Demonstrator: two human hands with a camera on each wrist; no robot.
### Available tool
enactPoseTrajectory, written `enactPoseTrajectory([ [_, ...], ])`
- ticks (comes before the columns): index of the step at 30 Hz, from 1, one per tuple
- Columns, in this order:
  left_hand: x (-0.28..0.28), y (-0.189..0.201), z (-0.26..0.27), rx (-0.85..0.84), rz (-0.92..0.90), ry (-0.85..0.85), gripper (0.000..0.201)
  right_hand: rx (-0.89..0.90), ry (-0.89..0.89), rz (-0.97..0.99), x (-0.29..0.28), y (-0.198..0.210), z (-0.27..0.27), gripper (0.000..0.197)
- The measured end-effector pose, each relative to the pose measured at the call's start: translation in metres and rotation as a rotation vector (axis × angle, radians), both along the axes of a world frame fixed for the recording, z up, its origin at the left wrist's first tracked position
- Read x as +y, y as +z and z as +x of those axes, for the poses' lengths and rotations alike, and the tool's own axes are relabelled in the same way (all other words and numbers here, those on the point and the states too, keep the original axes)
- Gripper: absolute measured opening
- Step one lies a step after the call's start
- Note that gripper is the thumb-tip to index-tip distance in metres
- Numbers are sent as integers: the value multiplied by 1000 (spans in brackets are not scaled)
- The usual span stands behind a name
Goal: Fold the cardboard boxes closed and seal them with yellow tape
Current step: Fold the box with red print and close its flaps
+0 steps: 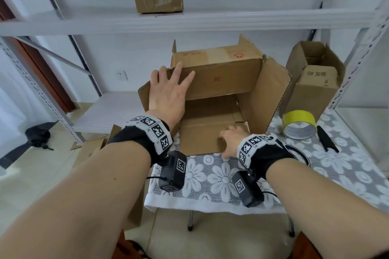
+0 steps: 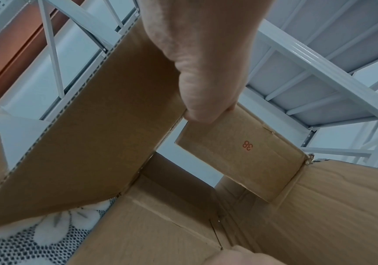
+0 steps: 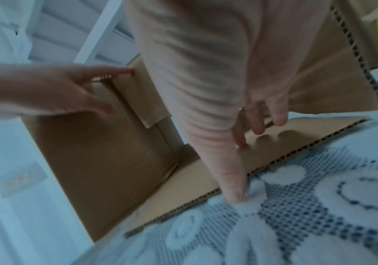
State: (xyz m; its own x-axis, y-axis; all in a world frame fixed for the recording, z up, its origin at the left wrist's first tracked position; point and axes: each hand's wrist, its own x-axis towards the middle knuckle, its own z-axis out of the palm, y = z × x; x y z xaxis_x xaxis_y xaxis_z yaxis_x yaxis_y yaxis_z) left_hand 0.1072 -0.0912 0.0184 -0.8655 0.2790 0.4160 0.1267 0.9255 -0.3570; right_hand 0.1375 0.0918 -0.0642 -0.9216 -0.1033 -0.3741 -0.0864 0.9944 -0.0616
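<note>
The left hand (image 1: 166, 90) lies flat, fingers spread and straight, against the far flap of the cardboard box (image 1: 219, 99) on the lace tablecloth (image 1: 210, 176). The right hand (image 1: 231, 139) rests loosely on the near flap, thumb at its edge. The yellow tape (image 1: 299, 124) sits right of the box.

Person, forearms bare. Left wristband (image 1: 149, 132): black fabric cuff under white blocks printed with black square markers. Right wristband (image 1: 255, 147): same. Below each wristband, a black marker-tagged camera housing (image 1: 173, 171) with thin black cable.
</note>
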Motion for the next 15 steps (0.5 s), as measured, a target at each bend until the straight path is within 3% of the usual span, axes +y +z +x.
enactPoseTrajectory([
  [4,0,1,-2,3,28,-20,79,72,94,73,-6,-2,-4,70],
  [9,0,0,-3,3,26,-23,79,114,223,129,-11,7,-9,54],
  [13,-3,0,-5,-3,34,-19,79,92,226,135,-15,13,-6,62],
  [15,-3,-1,-5,-3,29,-18,79,137,216,107,-15,20,-5,51],
])
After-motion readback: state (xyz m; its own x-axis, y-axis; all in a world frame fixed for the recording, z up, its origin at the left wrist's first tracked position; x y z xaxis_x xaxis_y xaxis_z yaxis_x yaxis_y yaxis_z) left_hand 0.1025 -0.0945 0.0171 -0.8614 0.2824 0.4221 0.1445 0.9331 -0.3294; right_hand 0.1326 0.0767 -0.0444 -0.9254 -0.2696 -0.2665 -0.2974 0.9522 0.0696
